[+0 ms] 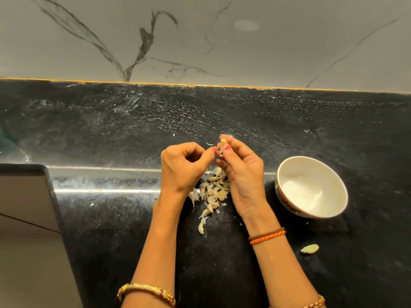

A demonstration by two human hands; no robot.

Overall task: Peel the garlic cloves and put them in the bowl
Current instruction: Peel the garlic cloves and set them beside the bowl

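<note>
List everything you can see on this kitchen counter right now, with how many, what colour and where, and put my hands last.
black stone counter: one, black with pale flecks, fills the lower view
grey marble-look wall: one, grey with dark veins, behind the counter
white ceramic bowl: one, white inside with a patterned outside, right of the hands
pile of garlic cloves and skins: one heap, cream, under the hands
held garlic clove: one, pale yellow, pinched by the right hand
green scrap: one, near the right forearm
bangles and wrist threads: gold, orange, brown, on both wrists
left hand: curled, fingertips at the clove's skin
right hand: holds the clove
</note>
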